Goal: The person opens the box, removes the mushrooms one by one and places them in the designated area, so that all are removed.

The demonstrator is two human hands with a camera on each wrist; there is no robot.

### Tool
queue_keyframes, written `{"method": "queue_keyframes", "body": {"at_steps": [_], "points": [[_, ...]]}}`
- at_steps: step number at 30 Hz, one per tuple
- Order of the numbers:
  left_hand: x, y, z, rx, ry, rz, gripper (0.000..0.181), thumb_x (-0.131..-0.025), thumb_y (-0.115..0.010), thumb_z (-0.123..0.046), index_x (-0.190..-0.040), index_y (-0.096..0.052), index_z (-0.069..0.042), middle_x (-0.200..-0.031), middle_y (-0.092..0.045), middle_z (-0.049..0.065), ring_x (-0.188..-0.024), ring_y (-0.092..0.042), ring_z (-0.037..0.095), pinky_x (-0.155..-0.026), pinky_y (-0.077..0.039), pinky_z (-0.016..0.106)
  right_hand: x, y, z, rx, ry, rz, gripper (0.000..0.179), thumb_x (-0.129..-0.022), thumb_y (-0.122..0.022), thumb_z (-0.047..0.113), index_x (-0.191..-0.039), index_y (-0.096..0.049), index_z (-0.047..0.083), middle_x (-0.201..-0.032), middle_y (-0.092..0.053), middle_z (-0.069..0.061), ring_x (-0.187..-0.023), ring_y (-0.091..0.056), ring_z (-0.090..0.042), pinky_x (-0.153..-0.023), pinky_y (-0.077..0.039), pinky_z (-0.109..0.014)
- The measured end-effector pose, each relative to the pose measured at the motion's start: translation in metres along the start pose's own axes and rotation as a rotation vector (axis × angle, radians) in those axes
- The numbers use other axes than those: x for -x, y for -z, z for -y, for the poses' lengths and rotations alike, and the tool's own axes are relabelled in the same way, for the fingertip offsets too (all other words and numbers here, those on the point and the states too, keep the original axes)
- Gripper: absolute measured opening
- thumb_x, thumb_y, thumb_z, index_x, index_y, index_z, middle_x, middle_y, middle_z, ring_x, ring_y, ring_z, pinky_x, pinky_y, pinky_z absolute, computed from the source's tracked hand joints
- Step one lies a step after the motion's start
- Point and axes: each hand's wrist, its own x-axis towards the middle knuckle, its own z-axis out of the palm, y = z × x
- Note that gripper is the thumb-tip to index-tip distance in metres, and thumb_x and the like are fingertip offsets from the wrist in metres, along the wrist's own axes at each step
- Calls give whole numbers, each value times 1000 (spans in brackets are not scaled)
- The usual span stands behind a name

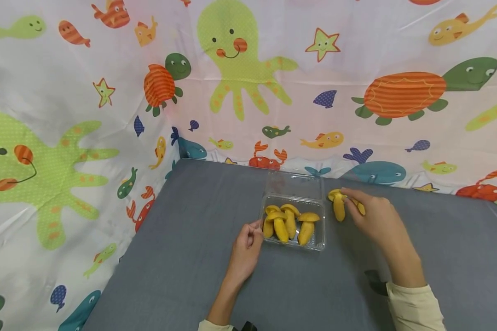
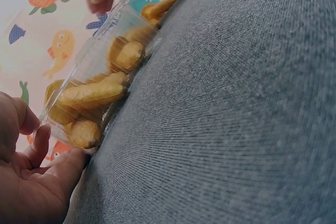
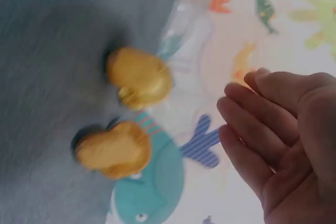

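Note:
In the head view my left hand [image 1: 247, 246] pinches the left edge of a clear plastic box [image 1: 320, 246]. Its hinged lid [image 1: 296, 185] lies back, away from me. Several yellow mushrooms [image 1: 307, 228] with rounded caps and thick stems lie inside. The left wrist view shows thumb and fingers at the box's near corner. My right hand [image 1: 374, 218] hovers right of the box, over two loose yellow mushrooms. One mushroom [image 1: 338, 209] shows largely; the other [image 1: 361, 208] is partly behind the fingers. In the right wrist view the fingers are nearly straight, apart from both mushrooms [image 3: 140, 78].
A grey cloth-covered table [image 1: 190, 239] lies under everything. White curtains [image 1: 120, 69] printed with sea animals rise behind it and along its left side. A dark object [image 1: 376, 281] shows by the right sleeve [image 1: 414, 305].

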Motion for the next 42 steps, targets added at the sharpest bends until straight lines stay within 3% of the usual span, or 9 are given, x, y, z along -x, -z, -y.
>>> {"method": "queue_keyframes", "body": {"at_steps": [7,10,17,24,29,32,36,39,42], "points": [[1,-3,-3,32,-8,6,28,-113,-53,-22,-92,-48,-4,-152,-58,14,-75,-44,16,-63,-37,28,3,1,34,-51,23,42,34,-103,-71,17,-136,-71,13,-63,-50,3,-49,-34,-10,-50,-34,-30],[2,-3,-3,47,-6,1,27,-113,-53,-21,-92,-48,-4,-152,-58,15,-68,-36,15,-62,-36,28,5,-6,47,-102,29,33,34,-102,-72,17,-136,-72,13,-68,-62,1,-44,-29,-6,-47,-34,-28],[4,-1,1,46,4,-20,25,-112,-55,-18,-92,-50,-5,-152,-59,14,-69,-39,14,-63,-35,27,10,-32,72,-202,49,17,36,-102,-73,17,-138,-70,16,-74,-68,-2,-42,-30,-2,-46,-37,-26],[2,-2,0,57,-13,-9,25,-112,-54,-17,-91,-48,-5,-152,-58,16,-92,-59,23,-63,-36,28,13,-52,83,-265,35,80,45,-101,-75,19,-145,-66,15,-123,-77,-12,-47,-38,-2,-55,-42,-26],[3,-4,-3,31,-8,-15,25,-113,-54,-19,-92,-50,-5,-151,-60,14,-70,-40,17,-62,-35,27,13,-64,86,-255,54,126,45,-102,-74,19,-146,-65,15,-83,-70,-2,-48,-36,-2,-53,-39,-27],[5,-6,-3,25,-7,-10,26,-113,-54,-21,-93,-50,-6,-151,-59,13,-81,-52,15,-63,-36,28,15,-71,86,-233,61,140,46,-102,-74,21,-146,-64,15,-69,-55,4,-52,-39,-4,-56,-39,-29],[4,-8,-1,12,2,-2,25,-113,-53,-19,-92,-49,-6,-151,-59,14,-103,-59,22,-66,-38,28,14,-79,86,-220,83,124,47,-102,-74,21,-148,-63,14,-104,-77,-6,-59,-47,-7,-62,-43,-32],[0,-7,1,0,4,-3,25,-113,-52,-17,-91,-49,-7,-150,-60,15,-102,-59,25,-68,-39,28,9,-84,88,-224,101,121,46,-103,-73,21,-148,-63,13,-140,-70,-10,-73,-65,-15,-70,-52,-36],[-5,-5,1,-5,-1,-3,24,-113,-53,-18,-92,-51,-7,-150,-61,14,-102,-59,22,-70,-40,29,2,-87,91,-216,97,127,44,-104,-71,20,-146,-64,13,-147,-65,-7,-99,-75,-24,-80,-59,-42]]}}
